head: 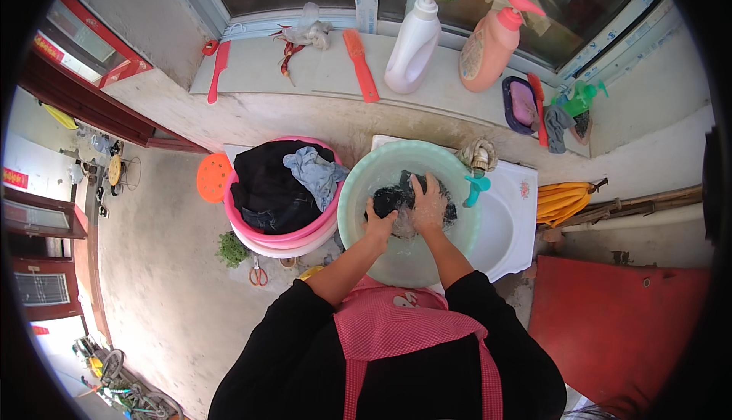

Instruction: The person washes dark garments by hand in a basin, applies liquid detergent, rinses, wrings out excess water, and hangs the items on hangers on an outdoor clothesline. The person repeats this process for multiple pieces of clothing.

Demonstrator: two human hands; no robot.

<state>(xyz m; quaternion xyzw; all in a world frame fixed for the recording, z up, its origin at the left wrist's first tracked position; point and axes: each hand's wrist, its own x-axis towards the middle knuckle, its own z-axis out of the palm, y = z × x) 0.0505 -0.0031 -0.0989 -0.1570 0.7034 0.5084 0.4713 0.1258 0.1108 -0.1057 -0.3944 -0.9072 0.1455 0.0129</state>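
Observation:
A pale green plastic basin (354,231) of water stands in front of me. In the water lies a wet dark garment (389,198), partly under the surface. My left hand (380,228) grips its near left side, the thumb set apart from the fingers. Over its right part, my right hand (430,205) clasps the cloth with bent fingers, the tips partly hidden in splashing water. A turquoise-handled tap (476,190) reaches over the basin's right rim. Left of the basin, stacked pink tubs (234,214) hold dark clothes (280,179) and a light blue cloth (313,173).
On the ledge stand a white pump bottle (413,48) and a pink pump bottle (490,48). Beside them lie a red brush (361,68) and a soap dish (510,127). A white sink (523,225) extends right of the basin. Scissors (258,274) lie at lower left.

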